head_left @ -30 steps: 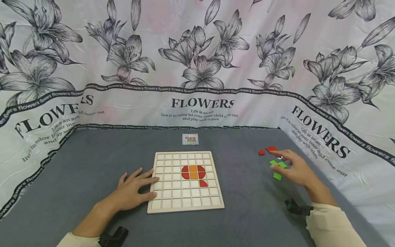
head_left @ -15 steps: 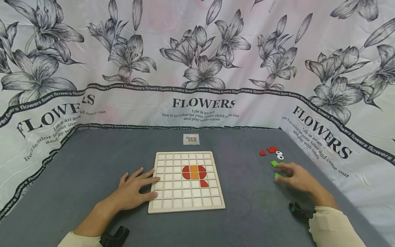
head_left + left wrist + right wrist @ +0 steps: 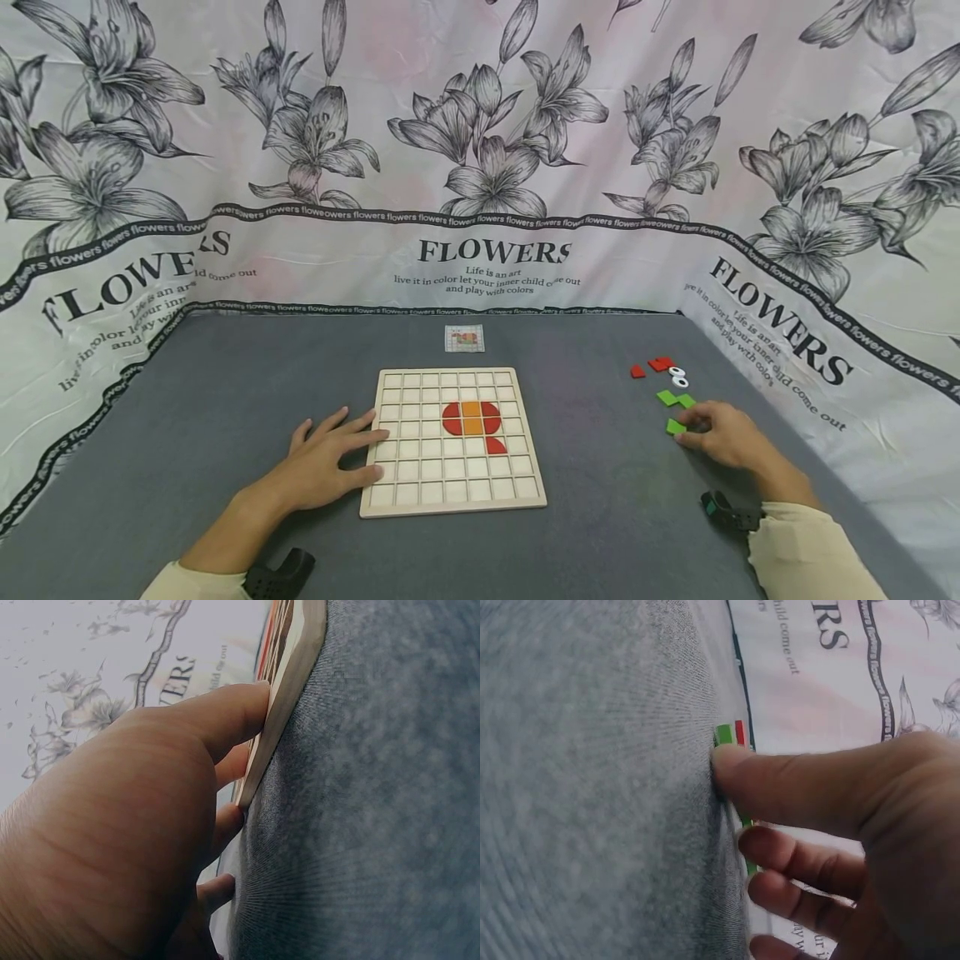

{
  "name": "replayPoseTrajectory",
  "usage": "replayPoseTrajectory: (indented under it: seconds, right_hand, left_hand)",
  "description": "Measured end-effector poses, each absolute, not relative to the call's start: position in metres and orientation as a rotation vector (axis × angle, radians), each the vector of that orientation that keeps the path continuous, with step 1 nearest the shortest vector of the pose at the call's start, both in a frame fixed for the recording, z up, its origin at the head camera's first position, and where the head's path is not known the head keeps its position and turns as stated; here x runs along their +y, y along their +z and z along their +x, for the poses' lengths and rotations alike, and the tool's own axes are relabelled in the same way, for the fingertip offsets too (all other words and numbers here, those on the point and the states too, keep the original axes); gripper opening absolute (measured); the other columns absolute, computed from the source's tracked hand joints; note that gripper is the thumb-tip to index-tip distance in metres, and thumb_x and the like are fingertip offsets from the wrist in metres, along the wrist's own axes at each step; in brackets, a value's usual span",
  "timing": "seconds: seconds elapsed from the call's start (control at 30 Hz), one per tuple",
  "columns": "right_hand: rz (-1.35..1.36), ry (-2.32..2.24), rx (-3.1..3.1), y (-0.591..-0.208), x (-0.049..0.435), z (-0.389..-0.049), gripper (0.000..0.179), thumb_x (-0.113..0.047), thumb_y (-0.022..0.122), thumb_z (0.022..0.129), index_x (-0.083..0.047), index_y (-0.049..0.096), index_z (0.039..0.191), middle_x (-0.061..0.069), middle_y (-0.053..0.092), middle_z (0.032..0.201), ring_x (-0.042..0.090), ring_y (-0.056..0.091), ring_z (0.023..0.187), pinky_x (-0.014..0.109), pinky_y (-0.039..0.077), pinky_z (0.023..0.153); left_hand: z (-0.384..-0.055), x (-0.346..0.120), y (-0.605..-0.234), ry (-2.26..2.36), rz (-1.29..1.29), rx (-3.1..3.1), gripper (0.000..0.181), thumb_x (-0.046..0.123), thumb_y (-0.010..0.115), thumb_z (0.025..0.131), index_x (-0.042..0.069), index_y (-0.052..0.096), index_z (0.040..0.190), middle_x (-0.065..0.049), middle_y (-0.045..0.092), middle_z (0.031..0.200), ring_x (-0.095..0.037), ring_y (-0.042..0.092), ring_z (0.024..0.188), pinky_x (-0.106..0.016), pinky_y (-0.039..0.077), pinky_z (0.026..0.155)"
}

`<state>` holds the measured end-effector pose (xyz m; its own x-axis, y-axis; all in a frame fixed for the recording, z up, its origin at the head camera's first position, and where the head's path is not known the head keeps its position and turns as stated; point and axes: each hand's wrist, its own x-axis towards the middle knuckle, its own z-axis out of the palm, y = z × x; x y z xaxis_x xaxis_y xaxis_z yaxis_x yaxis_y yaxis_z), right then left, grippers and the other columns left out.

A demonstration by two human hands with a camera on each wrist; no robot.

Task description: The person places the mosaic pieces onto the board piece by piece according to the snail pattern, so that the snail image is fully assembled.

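Note:
A pale wooden grid board point(image 3: 405, 494) lies flat in the head view, holding orange tiles point(image 3: 472, 418) between red rounded pieces, plus a single red quarter piece point(image 3: 496, 446). My left hand point(image 3: 322, 467) rests at the board's left side, fingertips over its rim and thumb against its edge; the left wrist view shows the thumb point(image 3: 232, 712) there. At the right, my right hand point(image 3: 727, 433) pinches a green tile point(image 3: 674, 427) between thumb and index finger. The right wrist view shows this green tile point(image 3: 724, 735) beside the thumb, partly hidden. Two more green tiles point(image 3: 667, 398) lie just beyond.
Red pieces point(image 3: 661, 364) and two white rings point(image 3: 679, 382) lie past the green tiles. A small picture card point(image 3: 464, 338) lies behind the board on the grey table point(image 3: 247, 358). A flower-printed curtain point(image 3: 322, 258) closes off the back and sides.
My right hand has come down and nearer from above the red pieces and rings to the nearest green tile, uncovering the rings. The left hand stays on the board.

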<state>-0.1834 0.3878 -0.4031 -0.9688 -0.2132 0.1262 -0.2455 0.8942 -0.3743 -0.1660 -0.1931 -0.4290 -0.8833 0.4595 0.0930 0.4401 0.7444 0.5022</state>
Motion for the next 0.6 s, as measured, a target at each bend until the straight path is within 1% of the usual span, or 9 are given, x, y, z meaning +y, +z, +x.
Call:
replayPoseTrajectory:
  seconds: [0.13,0.23,0.33,0.47,0.6]
  right_hand:
    - [0.338,0.630,-2.931,-0.402,0.385,-0.183,0.024,-0.018,0.078,0.082,-0.003,0.073,0.100,0.006,0.069,0.088,0.021,0.062,0.079,0.038,0.048,0.065]
    - [0.358,0.653,-2.865,-0.398,0.380,-0.182,0.022,-0.016,0.077,0.082,-0.003,0.074,0.100,0.002,0.068,0.084,0.015,0.060,0.075,0.032,0.047,0.061]
    - [0.389,0.682,-2.805,-0.389,0.373,-0.181,0.020,-0.014,0.077,0.082,-0.006,0.074,0.099,-0.002,0.066,0.082,0.011,0.057,0.072,0.028,0.046,0.058]
    - [0.423,0.693,-2.762,-0.375,0.361,-0.178,0.018,-0.013,0.078,0.082,-0.008,0.074,0.099,-0.003,0.064,0.083,0.013,0.055,0.073,0.028,0.046,0.057]
    - [0.482,0.665,-2.734,-0.360,0.346,-0.174,0.018,-0.015,0.077,0.083,-0.012,0.074,0.100,-0.003,0.064,0.087,0.020,0.057,0.077,0.031,0.047,0.060]
  left_hand:
    - [-0.166,-0.193,-0.429,0.826,0.750,2.897,0.059,0.055,0.061,0.089,0.022,0.058,0.137,-0.006,0.038,0.150,-0.044,0.017,0.140,-0.072,-0.002,0.100]
    - [-0.166,-0.192,-0.428,0.835,0.756,2.892,0.059,0.055,0.062,0.089,0.021,0.058,0.137,-0.007,0.038,0.150,-0.044,0.017,0.140,-0.072,-0.002,0.100]
    - [-0.166,-0.192,-0.427,0.843,0.756,2.890,0.058,0.053,0.063,0.089,0.021,0.059,0.137,-0.007,0.038,0.150,-0.045,0.017,0.140,-0.072,-0.002,0.100]
    - [-0.165,-0.192,-0.427,0.845,0.751,2.893,0.058,0.053,0.063,0.089,0.021,0.059,0.137,-0.007,0.038,0.150,-0.044,0.017,0.140,-0.072,-0.002,0.100]
    - [-0.165,-0.193,-0.428,0.842,0.744,2.897,0.058,0.054,0.062,0.089,0.022,0.059,0.137,-0.007,0.038,0.150,-0.044,0.017,0.140,-0.072,-0.002,0.100]
